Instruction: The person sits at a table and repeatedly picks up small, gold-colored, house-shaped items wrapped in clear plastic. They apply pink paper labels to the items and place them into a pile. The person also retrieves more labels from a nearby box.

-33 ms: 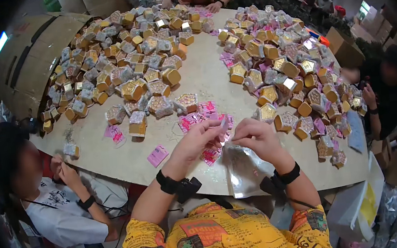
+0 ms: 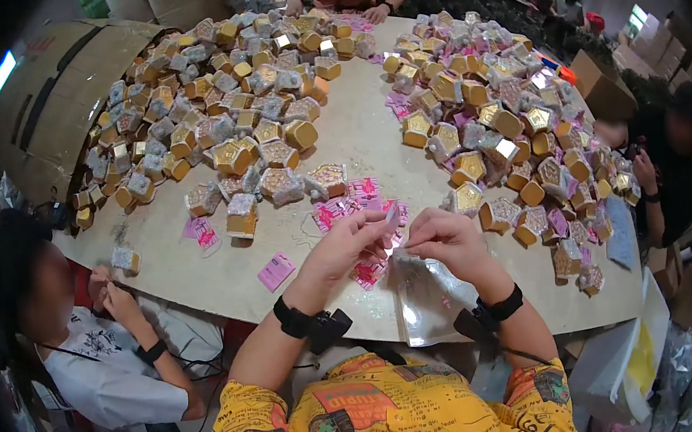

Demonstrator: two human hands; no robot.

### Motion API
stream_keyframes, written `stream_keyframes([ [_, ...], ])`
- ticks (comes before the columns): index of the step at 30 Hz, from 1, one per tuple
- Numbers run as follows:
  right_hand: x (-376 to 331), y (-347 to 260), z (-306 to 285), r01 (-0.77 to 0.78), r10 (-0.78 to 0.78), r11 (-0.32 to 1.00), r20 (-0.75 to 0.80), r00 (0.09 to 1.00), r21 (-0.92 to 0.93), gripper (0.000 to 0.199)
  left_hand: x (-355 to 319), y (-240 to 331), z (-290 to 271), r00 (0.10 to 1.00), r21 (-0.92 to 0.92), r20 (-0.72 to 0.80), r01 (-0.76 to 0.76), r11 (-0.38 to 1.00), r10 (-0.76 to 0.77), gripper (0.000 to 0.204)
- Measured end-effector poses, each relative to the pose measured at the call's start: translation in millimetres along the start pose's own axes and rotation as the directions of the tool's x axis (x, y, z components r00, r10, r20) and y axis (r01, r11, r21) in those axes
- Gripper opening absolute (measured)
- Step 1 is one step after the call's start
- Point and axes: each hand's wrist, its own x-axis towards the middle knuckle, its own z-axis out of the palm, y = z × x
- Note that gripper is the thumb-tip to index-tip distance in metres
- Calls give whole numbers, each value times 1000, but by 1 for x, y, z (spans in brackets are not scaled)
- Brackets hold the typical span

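Note:
Over the near edge of the table, my left hand (image 2: 347, 245) holds a small pale tag (image 2: 392, 214) upright between thumb and fingers. Close beside it, my right hand (image 2: 452, 243) is closed in a pinch, fingertips pressed together; what it pinches is too small to make out. Below the right hand lies a shiny clear plastic sheet or bag (image 2: 436, 308). Pink and white printed cards (image 2: 333, 211) are scattered under and beyond my left hand. A single pink card (image 2: 276, 271) lies apart to the left.
Gold house-shaped ornaments, many in clear wrap, form a large left heap (image 2: 216, 103) and a right heap (image 2: 506, 132) on the table (image 2: 355, 139). People sit at the left, right and far side. A big cardboard box (image 2: 47, 104) stands back left.

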Motion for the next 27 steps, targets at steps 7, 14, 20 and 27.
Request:
stream_keyframes([
  [7, -1, 9, -6, -139, 204, 929, -158, 966, 344, 7, 0, -1, 0, 1000, 5, 19, 18, 1000, -18, 33],
  [14, -3, 10, 9, -103, 111, 975, -34, 993, 195, 7, 5, -4, -4, 999, 62, 42, 16, 998, -19, 31],
  [20, -2, 20, 22, -185, 344, 741, -129, 930, 645, 4, 6, -9, 3, 914, 450, -119, -299, 841, 389, 32],
  [27, -6, 24, 25, -211, 380, 727, -127, 916, 654, 5, -20, 25, 26, 697, 735, 68, -519, 437, 714, 11],
])
